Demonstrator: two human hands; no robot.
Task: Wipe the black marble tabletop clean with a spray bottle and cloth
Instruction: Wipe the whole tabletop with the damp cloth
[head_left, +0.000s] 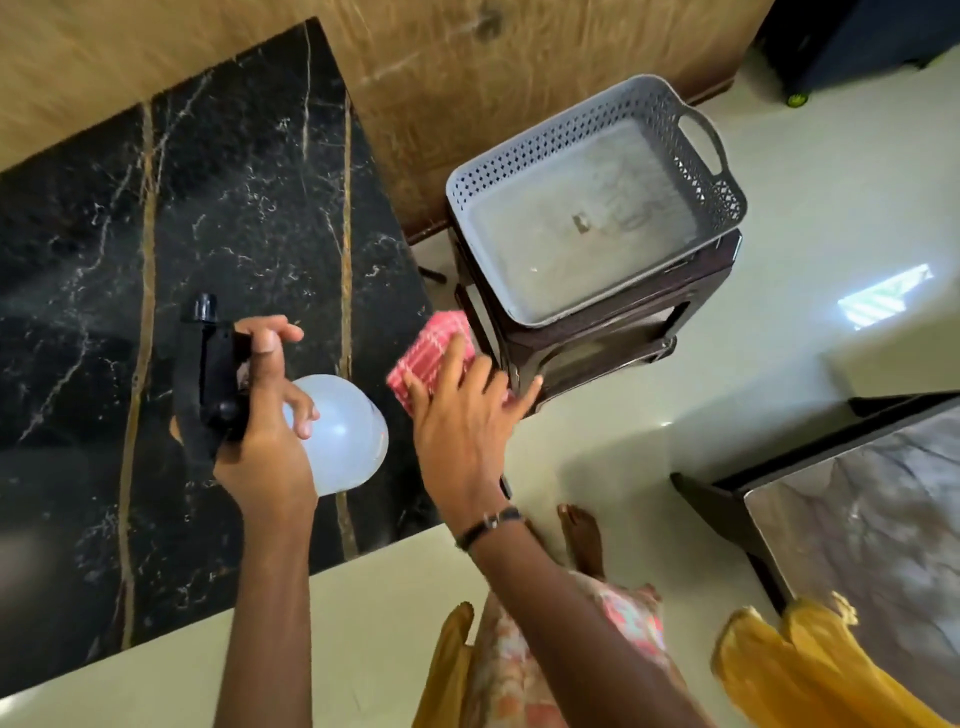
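The black marble tabletop, veined in white and gold, fills the left of the view. My left hand grips a spray bottle with a clear round body and a black trigger head, held tilted over the table's right side, nozzle pointing away from me. A folded red-and-white checked cloth lies at the table's right edge. My right hand rests on the cloth with fingers spread over it.
A grey perforated plastic basket sits on a dark brown stool right of the table. A wooden panel runs behind. A grey marble-topped table stands at right. My bare foot stands on the pale tiled floor.
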